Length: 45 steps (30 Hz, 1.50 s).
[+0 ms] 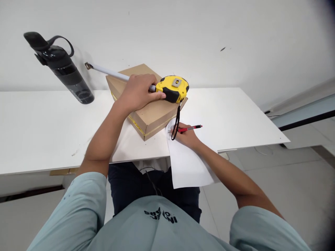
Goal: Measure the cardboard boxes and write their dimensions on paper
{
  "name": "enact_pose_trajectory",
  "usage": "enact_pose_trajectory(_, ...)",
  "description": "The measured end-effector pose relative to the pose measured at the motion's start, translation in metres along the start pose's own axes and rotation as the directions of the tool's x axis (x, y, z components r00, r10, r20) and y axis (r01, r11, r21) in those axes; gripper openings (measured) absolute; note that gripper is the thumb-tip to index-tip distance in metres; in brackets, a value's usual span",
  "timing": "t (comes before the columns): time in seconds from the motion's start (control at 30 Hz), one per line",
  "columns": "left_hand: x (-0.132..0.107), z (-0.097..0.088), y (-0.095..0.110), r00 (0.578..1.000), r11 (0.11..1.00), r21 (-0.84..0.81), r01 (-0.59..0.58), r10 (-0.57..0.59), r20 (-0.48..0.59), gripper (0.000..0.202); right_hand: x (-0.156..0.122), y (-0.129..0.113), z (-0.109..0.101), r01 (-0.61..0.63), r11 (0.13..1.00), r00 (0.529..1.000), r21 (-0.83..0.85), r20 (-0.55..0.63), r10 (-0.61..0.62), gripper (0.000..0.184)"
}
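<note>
A brown cardboard box (151, 113) lies on the white table (39, 122). On top of it rests a yellow and black tape measure (173, 89), its white blade (110, 72) pulled out to the far left past the box's back corner. My left hand (137, 92) is closed over the blade and presses against the tape measure's case. My right hand (186, 136) grips a red pen (190, 128) with its tip on a white sheet of paper (187, 164) that hangs over the table's front edge. The tape measure's black wrist strap (176, 122) dangles over that hand.
A dark translucent water bottle (61, 66) with a black cap and loop stands at the back left by the white wall. The table's front edge runs across in front of my lap. Grey floor lies to the right.
</note>
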<state>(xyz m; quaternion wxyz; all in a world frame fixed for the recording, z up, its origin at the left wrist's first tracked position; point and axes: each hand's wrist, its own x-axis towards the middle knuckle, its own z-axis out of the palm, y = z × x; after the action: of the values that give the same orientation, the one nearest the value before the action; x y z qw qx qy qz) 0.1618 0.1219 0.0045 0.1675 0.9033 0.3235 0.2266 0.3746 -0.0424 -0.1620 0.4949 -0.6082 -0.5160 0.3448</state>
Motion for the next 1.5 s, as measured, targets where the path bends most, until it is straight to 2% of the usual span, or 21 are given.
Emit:
enact_pose_trajectory(0.43, -0.002, 0.002, 0.003, 1.0, 0.999, -0.025, 0.026, -0.026, 0.015, 0.032, -0.001, 0.008, -0.002, -0.004, 0.995, 0.998, -0.1, -0.056, -0.001, 0.042)
enact_pose_trajectory(0.87, -0.001, 0.002, 0.003, 1.0, 0.999, -0.037, -0.008, 0.008, -0.001, 0.029, 0.002, 0.007, -0.002, -0.031, 0.995, 0.999, -0.099, -0.047, 0.027, 0.043)
enact_pose_trajectory(1.3, -0.001, 0.003, 0.003, 0.999, 0.998, -0.054, 0.036, -0.036, 0.009, 0.032, 0.004, 0.007, 0.0, -0.034, 0.995, 0.997, -0.095, -0.069, 0.028, 0.041)
enact_pose_trajectory(1.5, -0.001, 0.003, 0.003, 1.0, 0.999, -0.034, -0.004, 0.004, -0.005, 0.031, 0.003, 0.009, -0.001, -0.028, 0.993, 0.997, -0.114, -0.073, 0.02, 0.041)
